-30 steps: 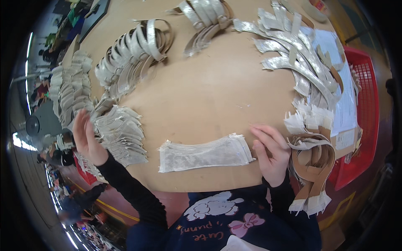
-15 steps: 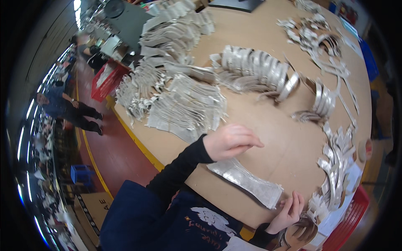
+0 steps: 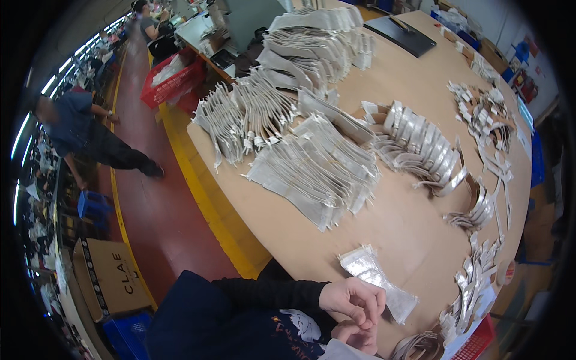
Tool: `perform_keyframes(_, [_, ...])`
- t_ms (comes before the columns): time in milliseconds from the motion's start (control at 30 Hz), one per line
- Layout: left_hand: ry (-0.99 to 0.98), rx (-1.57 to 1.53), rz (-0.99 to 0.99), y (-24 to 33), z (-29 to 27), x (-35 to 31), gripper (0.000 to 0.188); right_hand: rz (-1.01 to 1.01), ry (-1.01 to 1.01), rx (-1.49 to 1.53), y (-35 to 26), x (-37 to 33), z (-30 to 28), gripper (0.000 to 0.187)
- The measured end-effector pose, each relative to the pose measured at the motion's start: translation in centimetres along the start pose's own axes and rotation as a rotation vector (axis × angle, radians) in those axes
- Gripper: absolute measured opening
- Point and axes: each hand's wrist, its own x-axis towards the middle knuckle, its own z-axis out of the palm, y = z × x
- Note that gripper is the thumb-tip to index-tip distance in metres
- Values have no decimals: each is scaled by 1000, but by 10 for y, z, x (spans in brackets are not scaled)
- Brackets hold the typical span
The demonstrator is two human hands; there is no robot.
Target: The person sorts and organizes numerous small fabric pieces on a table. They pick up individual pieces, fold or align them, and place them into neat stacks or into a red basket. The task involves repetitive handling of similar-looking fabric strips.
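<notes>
My left hand [image 3: 353, 301], in a black sleeve, is close to my body at the table's near edge with its fingers bent and pressed together. Just below it, my right hand [image 3: 355, 337] is closed too, and the fingertips of both hands meet. Whatever they may pinch is too small or hidden to make out. Beside the hands lies a shiny silver-grey flared piece [image 3: 378, 277] of sheet material, its near edge partly covered by my left fingers. Beyond it, a fanned stack of similar grey pieces [image 3: 312, 174] rests on the brown tabletop [image 3: 414, 237].
More grey stacks [image 3: 318, 57] stand farther back. Rows of curved silvery strips [image 3: 426, 144] and loose offcuts [image 3: 471, 288] line the right side. A black board [image 3: 401, 35] lies at the far edge. Leftward, a person [image 3: 90, 129] is in the walkway near a blue stool [image 3: 93, 205].
My hands, apart over the table before, have come together near my body. The view has shifted, so the table's things appear farther right and lower. The person in the walkway appears nearer the stool.
</notes>
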Motion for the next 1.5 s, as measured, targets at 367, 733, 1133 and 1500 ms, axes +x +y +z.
perform_keyframes(367, [314,110,95,40,-40,-48,15,230,193,132,13,19,-36,76])
perform_keyframes(733, [570,749,429,48,-46,-60,5,520,115,20,-6,47,-76,103])
perform_keyframes(1133, [524,829,492,43,-35,-63,7,304,421,-107,13,55,-10,60])
perform_keyframes(1500, [378,134,149,43,-34,-80,24,376,242,121,29,84,9,57])
